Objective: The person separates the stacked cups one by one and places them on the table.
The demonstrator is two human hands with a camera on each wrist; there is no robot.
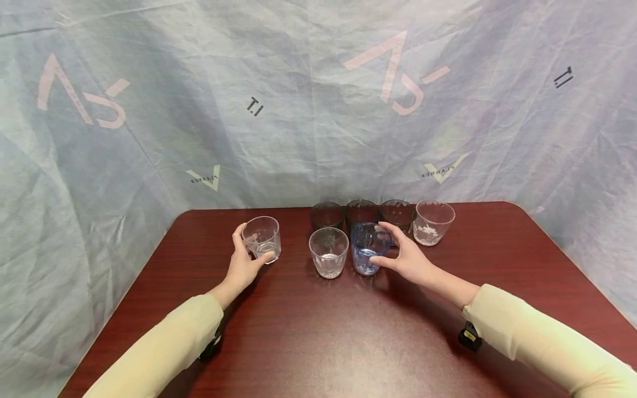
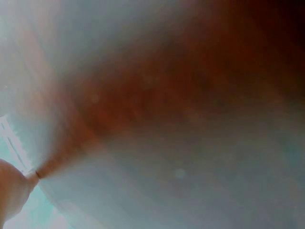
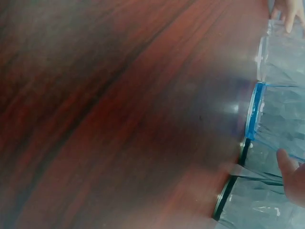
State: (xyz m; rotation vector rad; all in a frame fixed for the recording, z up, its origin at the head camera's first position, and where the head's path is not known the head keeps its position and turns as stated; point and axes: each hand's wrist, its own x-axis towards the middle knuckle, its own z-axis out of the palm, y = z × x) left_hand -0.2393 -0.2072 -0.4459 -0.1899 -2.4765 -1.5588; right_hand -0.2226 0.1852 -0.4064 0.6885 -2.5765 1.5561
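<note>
On the left of the table, my left hand point(image 1: 243, 271) grips a clear glass cup point(image 1: 262, 235), thumb on its near side and fingers round its left. My right hand point(image 1: 410, 258) holds a blue-tinted glass cup point(image 1: 365, 249) from the right, with the thumb across its front; this blue cup point(image 3: 279, 112) also shows at the right edge of the right wrist view. Directly left of it stands another clear cup point(image 1: 328, 258), upright and untouched. The left wrist view is mostly blurred, with a part of the hand point(image 2: 12, 191) at its left edge.
Behind the middle clear cup and the blue cup, three dark cups point(image 1: 327, 213) stand in a row. A clear cup point(image 1: 433, 226) ends that row on the right. The dark red table point(image 1: 328, 337) meets a grey printed cloth point(image 1: 298, 138) at the back and sides.
</note>
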